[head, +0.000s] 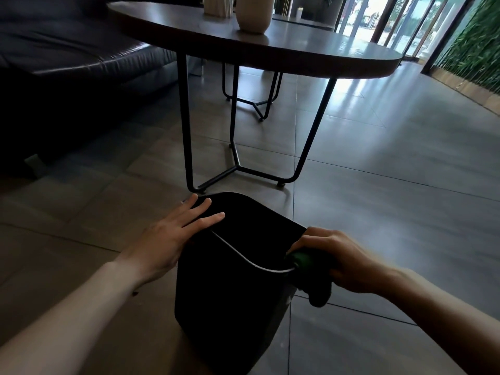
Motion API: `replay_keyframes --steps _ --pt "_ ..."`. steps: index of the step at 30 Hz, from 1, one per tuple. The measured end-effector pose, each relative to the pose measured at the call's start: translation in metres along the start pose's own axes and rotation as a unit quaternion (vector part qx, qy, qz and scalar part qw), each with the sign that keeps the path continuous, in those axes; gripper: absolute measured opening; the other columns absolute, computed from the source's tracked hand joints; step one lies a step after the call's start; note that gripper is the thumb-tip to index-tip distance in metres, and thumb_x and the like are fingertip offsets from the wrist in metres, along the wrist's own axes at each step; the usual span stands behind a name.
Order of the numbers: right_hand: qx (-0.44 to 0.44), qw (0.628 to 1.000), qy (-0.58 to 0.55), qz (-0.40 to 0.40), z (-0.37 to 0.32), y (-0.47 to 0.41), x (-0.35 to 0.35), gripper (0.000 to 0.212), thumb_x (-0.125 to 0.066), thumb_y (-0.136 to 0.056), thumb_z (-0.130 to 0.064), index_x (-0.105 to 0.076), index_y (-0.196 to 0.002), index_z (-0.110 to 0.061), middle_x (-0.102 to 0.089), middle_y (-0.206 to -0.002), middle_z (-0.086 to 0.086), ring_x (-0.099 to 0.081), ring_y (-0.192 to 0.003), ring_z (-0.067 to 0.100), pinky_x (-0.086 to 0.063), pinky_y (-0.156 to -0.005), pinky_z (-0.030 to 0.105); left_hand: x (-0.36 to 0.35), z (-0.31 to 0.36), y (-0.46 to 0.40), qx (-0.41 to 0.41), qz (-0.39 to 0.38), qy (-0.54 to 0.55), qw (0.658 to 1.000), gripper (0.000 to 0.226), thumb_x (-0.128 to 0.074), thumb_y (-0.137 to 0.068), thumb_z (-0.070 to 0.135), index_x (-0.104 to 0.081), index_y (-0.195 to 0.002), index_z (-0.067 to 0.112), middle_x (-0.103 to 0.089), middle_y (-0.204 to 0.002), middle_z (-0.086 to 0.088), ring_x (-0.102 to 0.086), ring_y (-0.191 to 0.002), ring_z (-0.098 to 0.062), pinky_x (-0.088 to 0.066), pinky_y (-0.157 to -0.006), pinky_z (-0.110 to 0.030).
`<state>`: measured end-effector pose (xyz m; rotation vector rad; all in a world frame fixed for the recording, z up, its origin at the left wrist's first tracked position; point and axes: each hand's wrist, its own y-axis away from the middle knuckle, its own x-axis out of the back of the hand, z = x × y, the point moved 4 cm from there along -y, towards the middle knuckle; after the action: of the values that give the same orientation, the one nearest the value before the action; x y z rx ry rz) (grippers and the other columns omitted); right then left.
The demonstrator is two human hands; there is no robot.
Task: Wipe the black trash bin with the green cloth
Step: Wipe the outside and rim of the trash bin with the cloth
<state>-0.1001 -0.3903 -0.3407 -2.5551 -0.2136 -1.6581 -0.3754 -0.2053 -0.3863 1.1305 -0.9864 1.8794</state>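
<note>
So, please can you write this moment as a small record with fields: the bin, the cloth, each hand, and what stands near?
bin: black trash bin upright on the tiled floor, open at the top
cloth: green cloth bunched at the bin's right rim
left hand: left hand rests flat on the bin's left rim, fingers straight
right hand: right hand grips the cloth against the rim
nearby: round table behind the bin, pale vase on it; dark sofa at left

one black trash bin (230, 290), one green cloth (311, 269), two tables (297, 50) (one behind), two vases (254, 14)
</note>
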Motion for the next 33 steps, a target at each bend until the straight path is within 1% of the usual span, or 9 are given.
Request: replay_keyframes --steps 4,8,11,14,17,21,25,30,33 --pt "0.012 1.0 0.013 -0.004 -0.021 0.002 -0.002 0.051 -0.065 -0.087 -0.012 -0.06 -0.127 -0.043 -0.061 -0.118 -0.016 -0.064 -0.101 0.008 -0.054 -0.084 0.028 0.009 0.014 -0.002 -0.028 0.013 -0.037 0.999 0.079 -0.061 -0.098 0.026 -0.013 -0.158 0.045 -0.011 -0.169 0.014 0.0 -0.158 -0.01 -0.015 -0.128 -0.045" --pt "-0.01 1.0 0.006 0.007 -0.035 -0.004 0.006 0.052 -0.057 -0.083 -0.015 -0.061 -0.128 -0.039 -0.064 -0.117 -0.012 -0.064 -0.104 0.012 -0.052 -0.087 0.029 0.031 0.047 -0.011 -0.079 0.078 -0.008 0.994 0.074 -0.061 -0.095 0.036 -0.022 -0.158 0.036 -0.018 -0.169 0.008 -0.011 -0.157 -0.013 -0.021 -0.126 -0.047" --pt "-0.043 0.999 0.001 0.018 -0.037 -0.016 0.013 0.05 -0.064 -0.081 -0.009 -0.065 -0.123 -0.036 -0.068 -0.109 -0.011 -0.063 -0.098 0.009 -0.047 -0.081 0.02 0.038 0.073 -0.013 -0.137 0.104 0.021 0.985 0.071 -0.057 -0.096 0.048 -0.027 -0.158 0.032 -0.022 -0.168 0.006 -0.019 -0.156 -0.016 -0.028 -0.123 -0.048" --pt "-0.056 0.998 -0.003 0.036 -0.039 -0.03 0.016 0.048 -0.064 -0.079 -0.007 -0.066 -0.119 -0.033 -0.07 -0.102 -0.009 -0.063 -0.092 0.009 -0.048 -0.077 0.022 0.027 0.084 -0.013 -0.158 0.088 0.01 0.983 0.076 -0.06 -0.095 0.052 -0.025 -0.159 0.031 -0.022 -0.168 0.009 -0.018 -0.156 -0.015 -0.031 -0.122 -0.046" --pt "-0.068 0.995 -0.022 0.072 -0.04 -0.041 0.013 0.05 -0.066 -0.082 -0.006 -0.065 -0.126 -0.03 -0.068 -0.11 -0.004 -0.064 -0.102 0.015 -0.054 -0.088 0.035 0.011 0.08 -0.014 -0.15 0.058 -0.027 0.987 0.087 -0.068 -0.089 0.052 -0.023 -0.16 0.029 -0.021 -0.168 0.009 -0.013 -0.157 -0.015 -0.028 -0.124 -0.046" --pt "-0.04 0.981 -0.053 0.183 -0.04 -0.04 0.005 0.055 -0.068 -0.089 -0.008 -0.058 -0.139 -0.027 -0.06 -0.122 -0.003 -0.061 -0.11 0.019 -0.055 -0.093 0.041 0.008 0.066 -0.018 -0.109 0.076 -0.015 0.991 0.094 -0.077 -0.083 0.046 -0.025 -0.159 0.025 -0.023 -0.167 0.009 -0.012 -0.157 -0.016 -0.027 -0.124 -0.046" --pt "0.019 0.947 0.01 0.321 -0.043 -0.029 -0.008 0.057 -0.055 -0.094 -0.034 -0.046 -0.149 -0.025 -0.048 -0.147 0.004 -0.056 -0.129 0.025 -0.058 -0.096 0.047 0.013 0.046 -0.02 -0.056 0.087 0.033 0.994 0.092 -0.081 -0.082 0.037 -0.029 -0.158 0.027 -0.025 -0.166 0.012 -0.013 -0.157 -0.012 -0.026 -0.125 -0.044" --pt "0.058 0.96 0.183 0.202 -0.058 -0.044 -0.084 0.076 -0.051 -0.097 -0.046 -0.019 -0.163 -0.028 -0.013 -0.172 0.013 -0.007 -0.16 0.032 -0.028 -0.124 0.056 0.015 0.034 -0.023 -0.028 0.099 0.06 0.993 0.083 -0.074 -0.085 0.009 -0.035 -0.155 0.029 -0.029 -0.164 0.013 -0.016 -0.156 -0.011 -0.024 -0.125 -0.044" --pt "0.087 0.956 0.238 0.15 -0.057 -0.036 -0.132 0.081 -0.056 -0.097 -0.043 -0.014 -0.164 -0.026 -0.008 -0.172 0.015 -0.004 -0.16 0.035 -0.025 -0.125 0.056 0.015 0.027 -0.023 -0.004 0.108 0.066 0.992 0.079 -0.072 -0.088 0.011 -0.035 -0.155 0.03 -0.029 -0.164 0.015 -0.015 -0.156 -0.008 -0.022 -0.126 -0.042"
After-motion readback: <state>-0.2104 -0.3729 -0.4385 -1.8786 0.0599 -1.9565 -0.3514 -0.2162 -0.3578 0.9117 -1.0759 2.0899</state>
